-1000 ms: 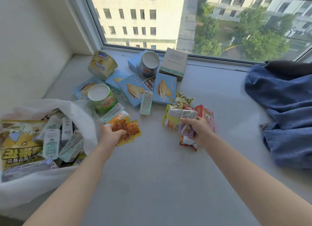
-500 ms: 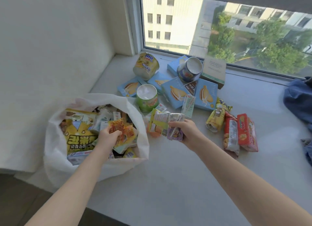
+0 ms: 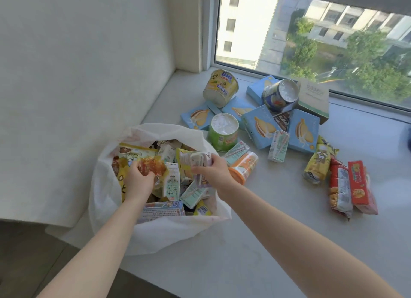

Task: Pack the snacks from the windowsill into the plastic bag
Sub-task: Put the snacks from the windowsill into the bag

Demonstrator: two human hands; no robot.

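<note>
A white plastic bag [image 3: 155, 235] stands open at the windowsill's left front edge, filled with several snack packs and drink cartons. My left hand [image 3: 139, 183] is inside the bag's mouth, shut on an orange snack packet [image 3: 152, 165]. My right hand [image 3: 214, 172] is over the bag's right rim, shut on a small bundle of packets [image 3: 198, 161], yellow and purple-white. More snacks lie on the sill to the right: an orange cup [image 3: 243, 166], a green cup [image 3: 223, 132], blue cookie boxes [image 3: 303, 131], and red and yellow packs [image 3: 340, 186].
The windowsill [image 3: 278, 242] ends at a front edge near the bag, with dark floor below. A white wall [image 3: 77, 64] rises at the left. The window [image 3: 322, 37] runs along the back. A cardboard box [image 3: 315, 97] and two tipped cups [image 3: 221, 87] lie by the window.
Both hands moved left from the sill to the bag. The left hand carried the orange packet into it, and the right hand brought its bundle over the bag's rim.
</note>
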